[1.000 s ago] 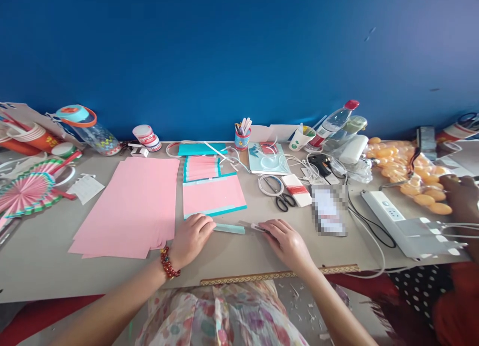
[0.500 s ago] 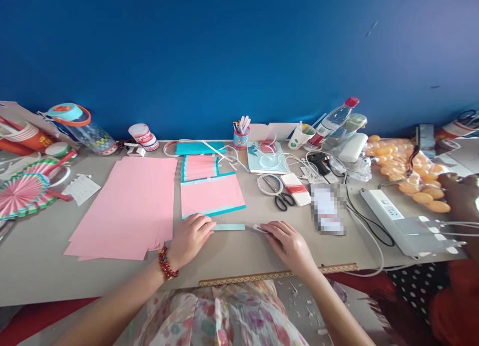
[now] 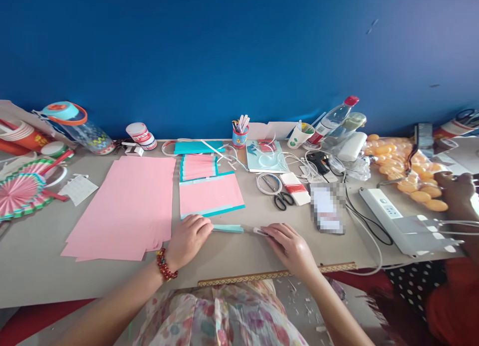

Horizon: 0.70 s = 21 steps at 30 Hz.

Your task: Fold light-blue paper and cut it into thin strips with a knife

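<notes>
1. The left hand (image 3: 190, 241) rests near the middle of the desk's near edge (image 3: 224, 256), its fingers gripping the left end of a turquoise strip (image 3: 228, 228).
2. That strip lies between the two hands, its free end pointing toward the desk's right edge. Half a second ago it looked like a single flat band; now a lighter and a darker band show, slightly splayed.
3. The right hand (image 3: 288, 246) is closed around a slim pale tool (image 3: 259, 231). Its thin tip, blurred, points at the strip's free end; whether they touch cannot be told.
4. Both hands keep the same grips as in the earlier frames and have barely moved.
5. Left of the left hand, the pink sheets (image 3: 119, 206) lie stacked as before; the turquoise-edged pink sheet (image 3: 211, 192) lies just beyond the strip, also unchanged.
6. The black-handled scissors (image 3: 283, 200) remain beyond the right hand, toward the far edge.
7. Near the right edge, a co-worker's hand (image 3: 454, 191) stays beside the orange balls (image 3: 419, 171).
</notes>
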Each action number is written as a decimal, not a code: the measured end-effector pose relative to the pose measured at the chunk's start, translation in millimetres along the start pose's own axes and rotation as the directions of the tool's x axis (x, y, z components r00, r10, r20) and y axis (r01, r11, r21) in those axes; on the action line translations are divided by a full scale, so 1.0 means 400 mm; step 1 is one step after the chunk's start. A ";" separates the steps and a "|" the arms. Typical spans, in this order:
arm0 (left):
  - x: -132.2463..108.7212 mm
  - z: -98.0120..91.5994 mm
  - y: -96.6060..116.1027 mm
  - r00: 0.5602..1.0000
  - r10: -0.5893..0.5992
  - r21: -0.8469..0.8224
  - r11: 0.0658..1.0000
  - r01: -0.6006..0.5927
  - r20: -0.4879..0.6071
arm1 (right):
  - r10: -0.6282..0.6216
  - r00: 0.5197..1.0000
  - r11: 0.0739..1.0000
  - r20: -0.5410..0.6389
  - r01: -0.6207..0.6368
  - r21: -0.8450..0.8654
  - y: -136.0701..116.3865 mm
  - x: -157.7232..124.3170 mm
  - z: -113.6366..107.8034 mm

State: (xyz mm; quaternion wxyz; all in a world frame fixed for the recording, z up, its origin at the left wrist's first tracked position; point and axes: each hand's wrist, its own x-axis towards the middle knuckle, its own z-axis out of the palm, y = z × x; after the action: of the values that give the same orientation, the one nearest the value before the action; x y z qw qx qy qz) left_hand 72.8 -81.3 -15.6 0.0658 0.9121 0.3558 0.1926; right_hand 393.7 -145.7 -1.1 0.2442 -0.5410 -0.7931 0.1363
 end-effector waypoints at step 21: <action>0.008 -0.002 0.000 1.000 -0.009 -0.017 1.000 0.009 -0.002 | -0.020 1.000 0.999 -0.021 0.020 -0.026 0.018 -0.004 -0.010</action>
State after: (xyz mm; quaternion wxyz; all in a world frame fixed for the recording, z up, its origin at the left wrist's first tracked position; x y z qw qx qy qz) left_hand 74.3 -79.1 -13.8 0.0739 0.9097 0.3585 0.1963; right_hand 402.1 -144.6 -1.6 0.2469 -0.5376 -0.7976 0.1179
